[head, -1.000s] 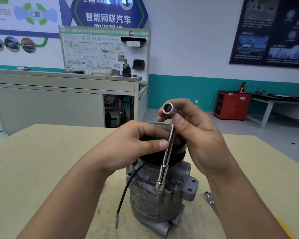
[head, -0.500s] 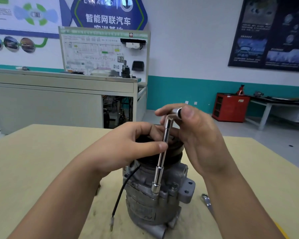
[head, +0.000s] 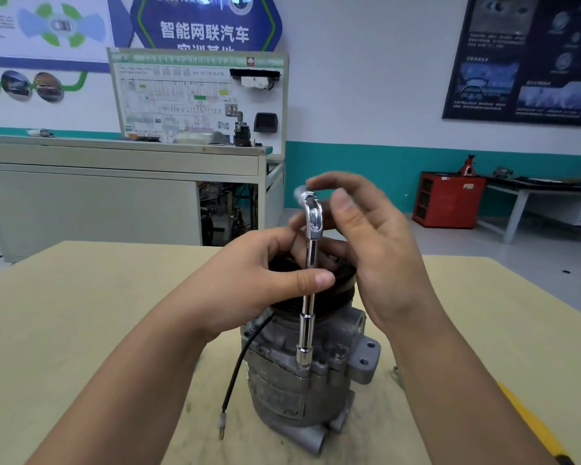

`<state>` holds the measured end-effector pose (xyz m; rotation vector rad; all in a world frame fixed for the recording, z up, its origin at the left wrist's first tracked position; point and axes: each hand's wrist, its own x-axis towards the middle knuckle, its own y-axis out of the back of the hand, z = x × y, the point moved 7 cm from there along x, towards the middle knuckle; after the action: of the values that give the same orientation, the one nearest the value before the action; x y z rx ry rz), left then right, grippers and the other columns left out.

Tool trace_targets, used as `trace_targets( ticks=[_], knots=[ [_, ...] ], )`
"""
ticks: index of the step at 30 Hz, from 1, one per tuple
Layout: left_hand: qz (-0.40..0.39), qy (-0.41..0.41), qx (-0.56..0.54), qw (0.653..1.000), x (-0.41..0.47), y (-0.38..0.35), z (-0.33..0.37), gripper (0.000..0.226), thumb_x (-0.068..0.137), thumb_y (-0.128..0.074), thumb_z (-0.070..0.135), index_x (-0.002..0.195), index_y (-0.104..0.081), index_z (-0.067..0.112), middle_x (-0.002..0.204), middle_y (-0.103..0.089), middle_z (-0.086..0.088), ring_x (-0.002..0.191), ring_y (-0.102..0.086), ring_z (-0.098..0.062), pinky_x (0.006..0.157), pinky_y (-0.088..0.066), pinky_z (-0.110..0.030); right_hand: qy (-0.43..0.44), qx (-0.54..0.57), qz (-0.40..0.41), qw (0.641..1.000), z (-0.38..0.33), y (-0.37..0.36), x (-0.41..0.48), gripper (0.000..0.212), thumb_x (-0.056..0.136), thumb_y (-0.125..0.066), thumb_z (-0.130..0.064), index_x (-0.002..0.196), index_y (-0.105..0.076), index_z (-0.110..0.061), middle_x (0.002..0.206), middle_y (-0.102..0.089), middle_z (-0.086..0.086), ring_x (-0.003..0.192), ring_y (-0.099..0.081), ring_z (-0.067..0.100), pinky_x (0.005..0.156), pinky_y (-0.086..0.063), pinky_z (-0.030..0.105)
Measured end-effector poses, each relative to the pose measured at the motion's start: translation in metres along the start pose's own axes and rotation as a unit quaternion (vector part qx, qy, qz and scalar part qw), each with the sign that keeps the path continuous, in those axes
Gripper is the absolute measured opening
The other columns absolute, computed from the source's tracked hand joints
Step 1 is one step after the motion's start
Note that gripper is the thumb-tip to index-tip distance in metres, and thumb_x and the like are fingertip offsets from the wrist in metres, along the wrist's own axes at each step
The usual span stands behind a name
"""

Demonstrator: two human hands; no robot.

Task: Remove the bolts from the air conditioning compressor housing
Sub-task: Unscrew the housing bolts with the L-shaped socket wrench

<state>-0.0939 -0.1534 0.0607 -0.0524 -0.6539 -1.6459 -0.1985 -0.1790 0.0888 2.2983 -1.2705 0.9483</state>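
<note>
The compressor [head: 282, 394] stands upright, mid-surface [head: 81, 313]. An L-shaped socket wrench [head: 308, 330] sits upright on a housing bolt (the bolt itself is hidden). The left hand [head: 249, 283] pinches its shaft. The right hand [head: 383, 263] is loosely spread, index finger over the bent top, thumb clear.

Two limbs are presented, both uncovered as far as the frame edge. The bare left forearm [head: 131, 380] is admitted from 7 o'clock and is terminated by the bare left hand [head: 249, 286]. The bare right forearm [head: 450, 380] is admitted from 5 o'clock and is terminated by the bare right hand [head: 386, 263]. A short, rounded left thumbnail [head: 323, 279] is shown near centre.
</note>
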Motion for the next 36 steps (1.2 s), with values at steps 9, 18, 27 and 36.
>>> trace_targets(
  ticks=[9, 18, 27, 36],
  knots=[
    [0.027, 0.011, 0.008, 1.000, 0.001, -0.001, 0.002, 0.048, 0.062, -0.077, 0.031, 0.089, -0.061, -0.006, 0.082, -0.069, -0.014, 0.082, -0.067, -0.024, 0.085, -0.052, -0.044, 0.037, -0.077, -0.025, 0.996, 0.000, -0.006, -0.002, 0.017, 0.084, -0.055, -0.019, 0.090, -0.065, -0.032, 0.090, -0.061, -0.006, 0.084, -0.058, 0.009, 0.079, -0.043, 0.024],
    [-0.043, 0.006, -0.003, 0.999, -0.002, -0.001, -0.002, 0.023, 0.078, -0.064, 0.026, 0.098, -0.073, 0.028, 0.100, -0.074, 0.007, 0.101, -0.067, -0.010, 0.089, -0.050, -0.022, 0.046, -0.028, -0.063, 0.997, 0.000, -0.004, -0.003, 0.016, 0.089, -0.049, -0.017, 0.094, -0.063, -0.024, 0.091, -0.064, -0.013, 0.092, -0.060, 0.005, 0.088, -0.048, 0.028],
    [-0.004, 0.021, 0.023, 1.000, -0.003, 0.000, -0.001, 0.037, 0.069, -0.071, 0.033, 0.093, -0.068, 0.005, 0.096, -0.073, -0.006, 0.098, -0.067, -0.025, 0.098, -0.046, -0.051, 0.045, -0.034, -0.059, 0.997, -0.004, -0.001, -0.004, 0.022, 0.076, -0.066, -0.055, 0.083, -0.070, -0.034, 0.085, -0.066, -0.014, 0.084, -0.060, 0.003, 0.076, -0.046, 0.019],
    [-0.020, 0.022, 0.023, 0.999, -0.003, 0.000, -0.001, 0.041, 0.067, -0.076, 0.031, 0.098, -0.069, 0.006, 0.099, -0.072, -0.006, 0.101, -0.066, -0.028, 0.098, -0.045, -0.053, -0.009, 0.040, -0.038, 0.998, 0.002, 0.001, -0.001, 0.028, 0.072, -0.068, -0.025, 0.098, -0.059, -0.018, 0.068, -0.064, -0.008, 0.063, -0.060, 0.005, 0.060, -0.050, 0.018]
  ],
)
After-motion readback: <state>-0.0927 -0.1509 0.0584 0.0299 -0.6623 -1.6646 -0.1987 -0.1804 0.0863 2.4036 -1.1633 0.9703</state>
